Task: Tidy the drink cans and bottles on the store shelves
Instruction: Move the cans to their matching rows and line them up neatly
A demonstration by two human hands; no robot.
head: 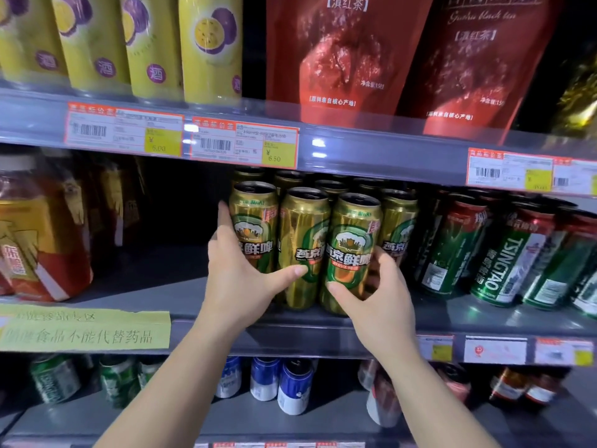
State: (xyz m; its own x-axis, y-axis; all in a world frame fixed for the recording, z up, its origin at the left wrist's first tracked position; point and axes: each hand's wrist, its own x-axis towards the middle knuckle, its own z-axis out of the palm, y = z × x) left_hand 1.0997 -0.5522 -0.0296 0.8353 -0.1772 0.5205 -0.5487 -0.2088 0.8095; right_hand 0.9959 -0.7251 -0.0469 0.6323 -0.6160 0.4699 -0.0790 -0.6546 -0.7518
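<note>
Both hands work the middle shelf [155,286]: left hand [239,279] wraps the leftmost gold can [255,221], right hand [378,292] cups another gold can [352,250] (front row, at the shelf edge). Green cans [504,257] beside them lean crooked, so tidying looks barely begun.

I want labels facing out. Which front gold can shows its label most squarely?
The third gold can, held by the right hand; its logo faces out, while the middle one is turned sideways.

Beer cans [305,247] left of Tsingtao cans [504,260]
</note>
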